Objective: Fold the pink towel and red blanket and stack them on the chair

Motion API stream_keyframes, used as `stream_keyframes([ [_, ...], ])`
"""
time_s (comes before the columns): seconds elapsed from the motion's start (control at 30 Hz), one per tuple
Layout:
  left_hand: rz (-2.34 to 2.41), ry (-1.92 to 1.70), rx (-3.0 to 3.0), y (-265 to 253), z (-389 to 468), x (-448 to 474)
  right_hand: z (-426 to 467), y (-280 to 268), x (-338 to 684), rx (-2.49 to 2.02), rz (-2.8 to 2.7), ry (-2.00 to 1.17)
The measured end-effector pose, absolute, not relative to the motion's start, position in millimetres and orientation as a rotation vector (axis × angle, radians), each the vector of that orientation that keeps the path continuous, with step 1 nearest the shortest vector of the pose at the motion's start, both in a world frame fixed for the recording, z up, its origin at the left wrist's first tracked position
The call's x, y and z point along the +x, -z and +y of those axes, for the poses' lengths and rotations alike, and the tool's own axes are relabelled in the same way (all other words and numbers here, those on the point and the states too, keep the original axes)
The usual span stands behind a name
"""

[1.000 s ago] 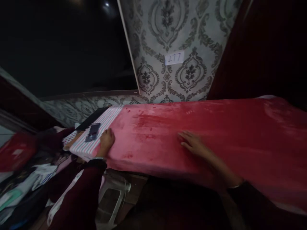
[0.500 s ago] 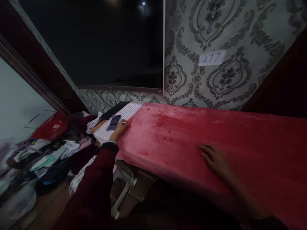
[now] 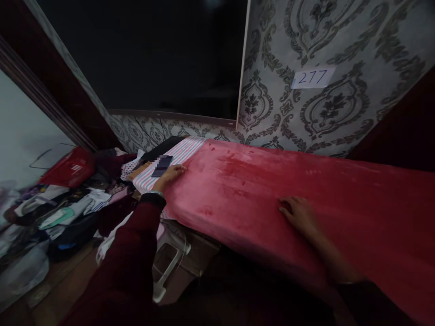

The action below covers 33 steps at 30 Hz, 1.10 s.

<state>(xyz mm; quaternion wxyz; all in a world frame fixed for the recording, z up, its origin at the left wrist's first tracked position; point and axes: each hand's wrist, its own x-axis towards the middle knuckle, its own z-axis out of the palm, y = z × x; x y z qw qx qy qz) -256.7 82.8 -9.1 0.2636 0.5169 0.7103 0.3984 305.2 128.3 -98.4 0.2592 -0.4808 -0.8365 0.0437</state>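
A red velvety cloth (image 3: 251, 213) covers most of the long table. My left hand (image 3: 172, 174) rests near its left end, with fingers stretched to the right over the cloth and nothing visible in them. Close beside that hand, a dark phone (image 3: 162, 166) lies on a striped cloth (image 3: 183, 151); part of the phone is pixelated. Farther right, my right hand (image 3: 301, 216) lies on the red cloth, its fingers loosely bent and the thumb apart, holding nothing.
Heaped clothes (image 3: 78, 217) and a red bag (image 3: 70, 167) lie at the left. A white plastic stool (image 3: 171, 253) stands beneath the table's near edge. Behind are a large dark television (image 3: 152, 59) and patterned wallpaper bearing a paper label (image 3: 313, 78) marked 277.
The view has shifted slightly. My left hand's fingers, curled before, now reach out farther right over the red cloth. My right hand has drawn its fingers in a little.
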Motion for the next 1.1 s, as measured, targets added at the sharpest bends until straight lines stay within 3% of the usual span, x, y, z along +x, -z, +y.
stream_keyframes([
  [0.7, 1.872, -0.875, 1.455, -1, 69, -258, 111, 88, 281, -1.266, -2.315, -0.137],
  [1.1, 1.890, -1.009, 1.502, -25, 54, -260, 110, 78, 271, -1.344, -2.100, -0.198],
])
